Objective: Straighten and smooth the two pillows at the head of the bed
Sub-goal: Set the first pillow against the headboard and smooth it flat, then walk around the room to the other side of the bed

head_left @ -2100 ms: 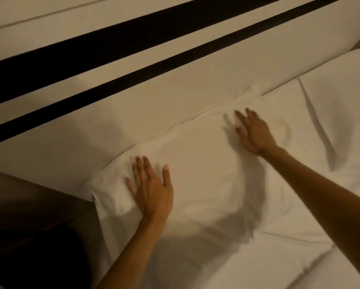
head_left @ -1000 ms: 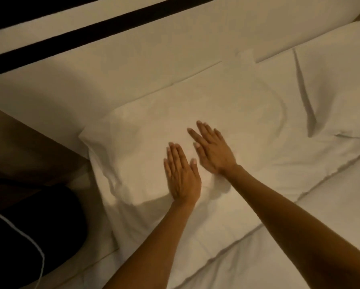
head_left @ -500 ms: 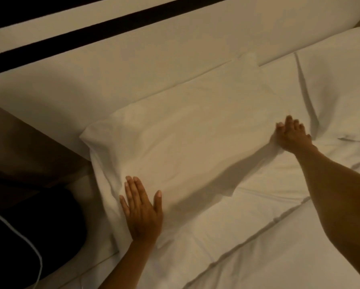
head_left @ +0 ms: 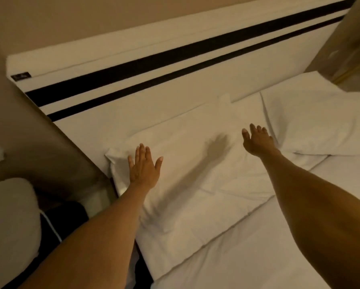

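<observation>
Two white pillows lie side by side against the headboard. The near pillow [head_left: 187,147] is flat, with soft creases along its front edge. My left hand [head_left: 144,166] rests palm down on its left end, fingers spread and holding nothing. My right hand [head_left: 256,139] is open with fingers apart at the pillow's right end, close to the gap between the pillows; its shadow falls on the near pillow. The far pillow [head_left: 316,119] lies to the right, its right end out of view.
A white headboard [head_left: 175,84] with two black stripes stands behind the pillows. A white duvet [head_left: 248,253] covers the bed below them. A brown wall panel [head_left: 39,147] and a light cushion [head_left: 10,222] with a white cable are on the left.
My head has lifted, so more of the headboard shows. My left hand moved up along the near pillow's left end. My right hand opened and sits slightly higher at the right end.
</observation>
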### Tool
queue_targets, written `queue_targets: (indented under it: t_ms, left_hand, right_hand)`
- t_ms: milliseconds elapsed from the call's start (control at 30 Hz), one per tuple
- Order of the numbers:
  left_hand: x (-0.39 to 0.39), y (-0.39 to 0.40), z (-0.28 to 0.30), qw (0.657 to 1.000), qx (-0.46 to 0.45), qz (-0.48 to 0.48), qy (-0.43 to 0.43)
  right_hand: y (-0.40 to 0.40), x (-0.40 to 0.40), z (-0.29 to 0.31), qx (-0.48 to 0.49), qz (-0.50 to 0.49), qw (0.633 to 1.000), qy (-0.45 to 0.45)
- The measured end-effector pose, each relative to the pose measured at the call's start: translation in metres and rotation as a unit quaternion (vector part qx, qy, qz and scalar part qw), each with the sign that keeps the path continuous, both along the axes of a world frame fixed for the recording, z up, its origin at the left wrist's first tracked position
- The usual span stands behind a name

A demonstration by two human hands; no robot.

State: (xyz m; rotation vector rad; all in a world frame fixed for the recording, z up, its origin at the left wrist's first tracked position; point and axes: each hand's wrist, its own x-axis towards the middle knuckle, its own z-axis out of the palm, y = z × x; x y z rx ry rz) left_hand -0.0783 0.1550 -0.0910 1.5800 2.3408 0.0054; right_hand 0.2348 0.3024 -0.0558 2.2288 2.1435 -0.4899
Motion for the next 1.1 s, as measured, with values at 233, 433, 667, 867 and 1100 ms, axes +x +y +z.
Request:
queue_targets:
  t_ms: [233,433,667,867,1100]
  left_hand:
    - [-0.005,0.002,0.143,0.997,-0.013,-0.069,0.025]
    - [0.013,-0.006,0.25,0.991,0.046,-0.126,0.011]
    - [0.034,-0.02,0.365,0.977,0.091,-0.19,0.038]
    - [0.073,-0.048,0.434,0.95,0.109,-0.287,0.063]
    - [0.136,-0.104,0.479,0.893,0.162,-0.413,0.072]
  right_hand:
    - [-0.068,-0.013,0.126,0.026,0.015,0.999,-0.019]
    - [-0.112,-0.015,0.222,0.059,0.013,0.998,-0.03]
    - [-0.165,-0.003,0.335,0.123,-0.027,0.99,-0.058]
    - [-0.236,0.019,0.398,0.136,-0.095,0.982,-0.09]
    - [-0.351,0.066,0.439,0.148,-0.222,0.956,-0.123]
